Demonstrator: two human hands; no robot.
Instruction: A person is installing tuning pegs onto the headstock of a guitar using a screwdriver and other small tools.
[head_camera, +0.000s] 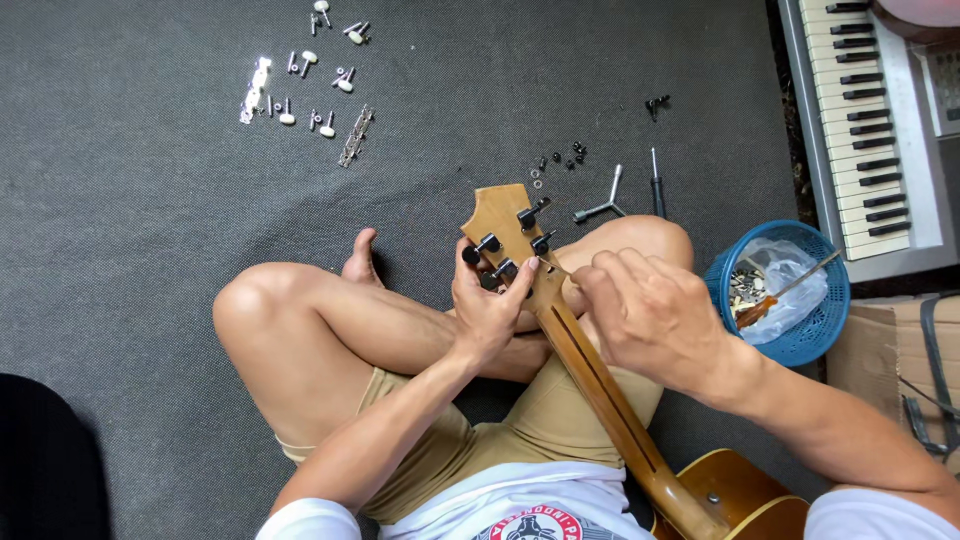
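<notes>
Back of the wooden guitar headstock (503, 222) faces up, tilted over the lap, black tuning pegs (492, 245) fitted, neck (600, 385) running down toward the amber body (745, 495).

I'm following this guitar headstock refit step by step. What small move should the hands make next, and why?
Probably keep the left hand bracing the pale wooden headstock while the right hand fits the next black tuning peg. Small black nuts and washers still lie loose on the grey carpet.
</notes>
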